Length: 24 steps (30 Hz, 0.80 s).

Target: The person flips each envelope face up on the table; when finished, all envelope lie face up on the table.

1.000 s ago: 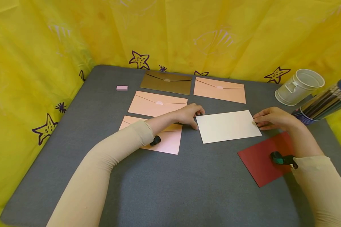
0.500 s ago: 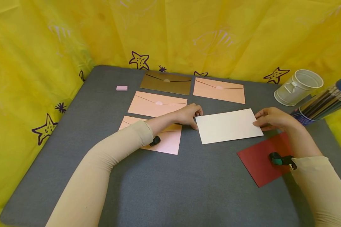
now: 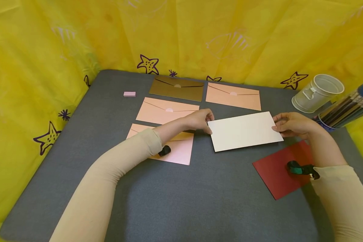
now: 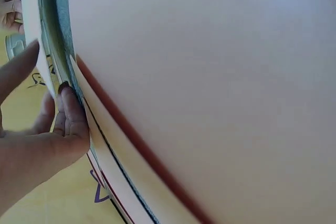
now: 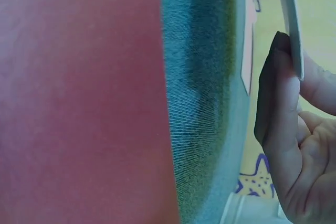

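Head view: the left hand (image 3: 199,120) and right hand (image 3: 290,125) pinch opposite short edges of a cream rectangular paper envelope (image 3: 245,131), fingers curled round it, holding it just above the grey felt bench (image 3: 199,201). It sits between three peach envelopes (image 3: 167,111) and a dark red envelope (image 3: 278,171).
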Each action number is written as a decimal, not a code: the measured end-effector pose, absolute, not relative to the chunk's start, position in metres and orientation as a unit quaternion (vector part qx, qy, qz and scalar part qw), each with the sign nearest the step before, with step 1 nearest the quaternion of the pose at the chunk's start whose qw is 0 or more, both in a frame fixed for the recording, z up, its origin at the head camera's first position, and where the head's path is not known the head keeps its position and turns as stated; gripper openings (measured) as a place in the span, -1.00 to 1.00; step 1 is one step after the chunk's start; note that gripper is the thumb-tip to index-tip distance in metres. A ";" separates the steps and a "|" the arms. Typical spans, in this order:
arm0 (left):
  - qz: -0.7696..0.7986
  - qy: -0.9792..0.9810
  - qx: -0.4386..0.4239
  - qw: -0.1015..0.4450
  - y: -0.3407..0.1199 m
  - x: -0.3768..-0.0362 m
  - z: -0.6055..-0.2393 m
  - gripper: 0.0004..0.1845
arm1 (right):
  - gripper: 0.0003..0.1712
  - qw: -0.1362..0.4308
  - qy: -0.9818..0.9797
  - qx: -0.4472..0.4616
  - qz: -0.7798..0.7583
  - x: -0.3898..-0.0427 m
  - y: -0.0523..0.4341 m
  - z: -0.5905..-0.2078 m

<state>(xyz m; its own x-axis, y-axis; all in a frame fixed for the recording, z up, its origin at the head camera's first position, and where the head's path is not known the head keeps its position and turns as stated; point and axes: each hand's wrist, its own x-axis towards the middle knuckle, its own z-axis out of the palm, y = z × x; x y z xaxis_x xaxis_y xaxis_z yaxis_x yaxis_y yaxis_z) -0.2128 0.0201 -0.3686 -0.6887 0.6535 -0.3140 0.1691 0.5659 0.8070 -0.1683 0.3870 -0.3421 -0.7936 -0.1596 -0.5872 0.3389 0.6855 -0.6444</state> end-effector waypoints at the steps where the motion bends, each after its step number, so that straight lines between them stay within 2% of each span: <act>1: 0.415 0.822 0.231 0.314 0.020 -0.213 -0.367 -0.42 | -0.31 0.317 0.860 0.054 -0.396 -0.169 0.388 -0.342; 6: 0.534 0.762 0.118 0.346 0.018 -0.215 -0.361 -0.36 | -0.41 0.311 0.845 0.072 -0.430 -0.169 0.390 -0.340; 9: 0.578 0.732 0.073 0.352 0.017 -0.216 -0.359 -0.42 | -0.53 0.302 0.832 0.086 -0.458 -0.170 0.389 -0.339; 16: 0.601 0.711 0.070 0.359 0.011 -0.218 -0.356 -0.66 | -0.66 0.289 0.812 0.095 -0.498 -0.171 0.387 -0.340; 21: 0.608 0.714 0.057 0.342 0.007 -0.220 -0.352 -0.69 | -0.88 0.274 0.759 0.101 -0.582 -0.170 0.387 -0.342; 24: 0.616 0.711 0.046 0.334 0.004 -0.222 -0.349 -0.69 | -0.87 0.265 0.723 0.102 -0.630 -0.168 0.387 -0.341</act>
